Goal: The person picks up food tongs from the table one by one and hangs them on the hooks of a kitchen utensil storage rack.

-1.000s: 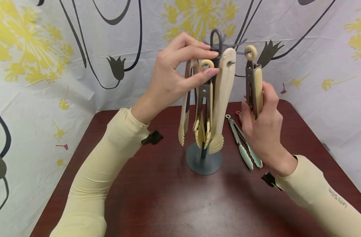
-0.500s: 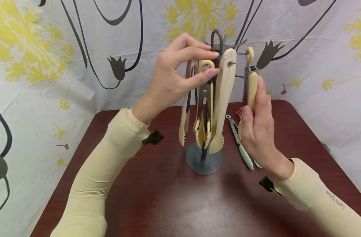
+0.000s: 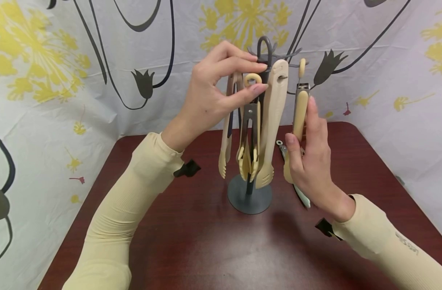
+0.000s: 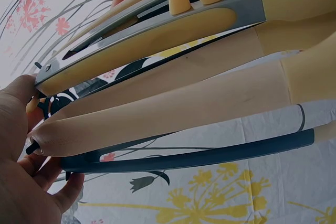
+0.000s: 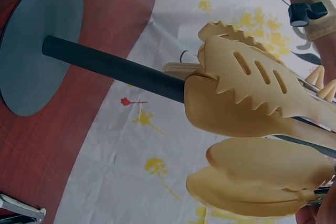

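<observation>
A dark metal utensil stand [image 3: 249, 195] with hooks carries several hanging tongs. My left hand [image 3: 213, 82] pinches the stand's top, thumb in front and fingers behind, beside the ring of the hanging yellow-and-steel tongs [image 3: 250, 117]. Cream tongs [image 3: 275, 108] with slotted heads hang just right of it. My right hand [image 3: 313, 161] grips another pair of yellow-handled tongs [image 3: 300, 114] upright, handles together. Their ring [image 3: 302, 67] is at the right hook, whose tip pokes past it. In the right wrist view, the yellow heads [image 5: 252, 177] of these tongs are beside the slotted heads.
On the dark red table [image 3: 206, 249], tongs with mint tips [image 3: 302, 197] lie behind my right hand, partly hidden by it. A patterned sheet [image 3: 97, 60] hangs behind and at both sides. The stand's round base is near the table's middle.
My right hand has shifted a little left and turned the tongs, so their ring now shows edge-on at the hook. My left hand has stayed at the stand's top.
</observation>
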`<state>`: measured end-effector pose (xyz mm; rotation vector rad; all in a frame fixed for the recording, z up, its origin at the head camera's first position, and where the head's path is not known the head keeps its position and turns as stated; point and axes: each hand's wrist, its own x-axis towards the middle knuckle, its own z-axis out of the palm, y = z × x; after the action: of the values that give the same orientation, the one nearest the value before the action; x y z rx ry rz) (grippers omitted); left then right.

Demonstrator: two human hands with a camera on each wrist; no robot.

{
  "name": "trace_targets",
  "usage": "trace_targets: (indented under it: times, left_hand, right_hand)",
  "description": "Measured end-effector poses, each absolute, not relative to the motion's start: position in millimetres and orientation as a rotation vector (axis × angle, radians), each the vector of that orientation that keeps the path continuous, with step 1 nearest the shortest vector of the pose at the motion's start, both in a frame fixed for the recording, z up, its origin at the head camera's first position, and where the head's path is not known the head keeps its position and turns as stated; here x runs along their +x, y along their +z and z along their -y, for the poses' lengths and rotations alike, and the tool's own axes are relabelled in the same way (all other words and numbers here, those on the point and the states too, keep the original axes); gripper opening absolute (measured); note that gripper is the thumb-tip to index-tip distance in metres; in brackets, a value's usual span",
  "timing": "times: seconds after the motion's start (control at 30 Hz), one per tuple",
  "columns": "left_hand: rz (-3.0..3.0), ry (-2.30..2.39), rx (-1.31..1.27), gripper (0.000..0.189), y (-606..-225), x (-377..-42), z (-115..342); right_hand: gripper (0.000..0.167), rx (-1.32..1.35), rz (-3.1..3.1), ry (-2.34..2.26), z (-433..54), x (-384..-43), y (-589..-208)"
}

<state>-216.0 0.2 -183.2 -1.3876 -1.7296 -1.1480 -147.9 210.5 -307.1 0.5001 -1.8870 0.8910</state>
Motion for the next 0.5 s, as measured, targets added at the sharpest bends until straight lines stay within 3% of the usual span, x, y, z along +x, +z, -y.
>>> trace_targets:
  times: [0.5]
  left_hand:
    - [1.725,-1.161,-1.389,0.023,-183.8,-217.1,-0.4]
  right_hand:
    - [0.064,0.48,1.876,0.867,-208.7,-151.8,-316.5]
